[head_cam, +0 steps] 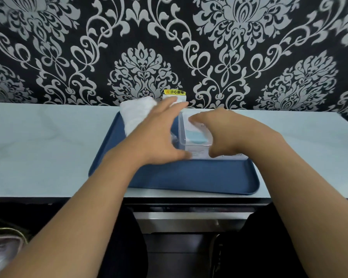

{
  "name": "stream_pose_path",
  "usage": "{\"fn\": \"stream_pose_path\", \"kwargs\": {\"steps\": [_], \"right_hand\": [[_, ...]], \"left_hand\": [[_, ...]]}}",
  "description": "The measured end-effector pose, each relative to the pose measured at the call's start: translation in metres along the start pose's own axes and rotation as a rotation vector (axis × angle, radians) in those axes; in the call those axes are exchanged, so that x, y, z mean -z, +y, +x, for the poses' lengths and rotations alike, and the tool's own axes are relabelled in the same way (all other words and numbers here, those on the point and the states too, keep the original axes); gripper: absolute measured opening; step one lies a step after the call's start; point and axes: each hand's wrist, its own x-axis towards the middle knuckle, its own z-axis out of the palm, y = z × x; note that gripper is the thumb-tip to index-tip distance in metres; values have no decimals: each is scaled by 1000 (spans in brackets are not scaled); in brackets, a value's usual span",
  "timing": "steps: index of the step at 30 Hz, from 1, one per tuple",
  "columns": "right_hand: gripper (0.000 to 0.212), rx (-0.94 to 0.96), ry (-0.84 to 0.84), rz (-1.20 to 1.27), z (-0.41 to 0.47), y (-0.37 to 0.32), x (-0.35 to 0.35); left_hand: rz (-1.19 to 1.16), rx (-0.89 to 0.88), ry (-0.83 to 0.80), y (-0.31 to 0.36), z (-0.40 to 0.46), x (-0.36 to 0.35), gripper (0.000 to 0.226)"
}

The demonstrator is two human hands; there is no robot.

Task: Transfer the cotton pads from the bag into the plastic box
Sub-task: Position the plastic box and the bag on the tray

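- This is looking like a home room: black damask wallpaper [169, 47] is covering the wall.
- A pale counter [38, 147] is carrying a blue tray [179, 177].

tray [189, 177]: matt blue plastic | box [182, 135]: clear glossy plastic | towel [137, 115]: white cloth (nubbly)

blue tray [189, 177] on pale counter [38, 147] | clear plastic box [195, 135] on tray, light-blue item inside | left hand [159, 133] fingers straight, at box's left side | right hand [221, 129] curled over box top, grip unclear | white bag [135, 115] at tray's far-left corner | yellow label [174, 92] on patterned wall [169, 47]
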Motion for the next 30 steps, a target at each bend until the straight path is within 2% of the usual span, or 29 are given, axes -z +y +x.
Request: {"fn": "stream_pose_path", "kwargs": {"steps": [2,4,8,10,12,15,17,20,22,23,25,27,30], "right_hand": [[68,8,7,-2,-1,-2,3],[65,11,34,2,-3,-4,6],[71,21,105,50,-12,-1,10],[67,38,227,133,-17,8,18],[54,36,425,235,-22,20,27],[32,44,694,322,-19,35,30],[23,31,819,306,-5,43,26],[15,-40,975,229,21,52,14],[21,-160,1040,220,34,56,7],[27,-225,1014,202,38,56,4],[45,-345,789,135,43,55,-5],[62,-385,499,148,45,52,-15],[69,-224,246,396,36,39,-24]], "left_hand": [[-1,26,-24,13,6,-11,132],[-28,96,-34,15,14,-17,132],[-55,171,-115,11,24,-26,144],[-50,190,-110,7,25,-29,149],[-101,188,-105,3,25,-30,149],[-117,135,-61,1,23,-30,136],[12,84,31,7,21,-28,118],[216,35,93,15,18,-25,100],[264,-10,82,15,18,-25,81],[254,-34,86,14,18,-27,65],[235,-65,78,12,19,-28,38],[216,-62,46,9,20,-29,34],[172,-37,37,7,21,-27,34]]}}
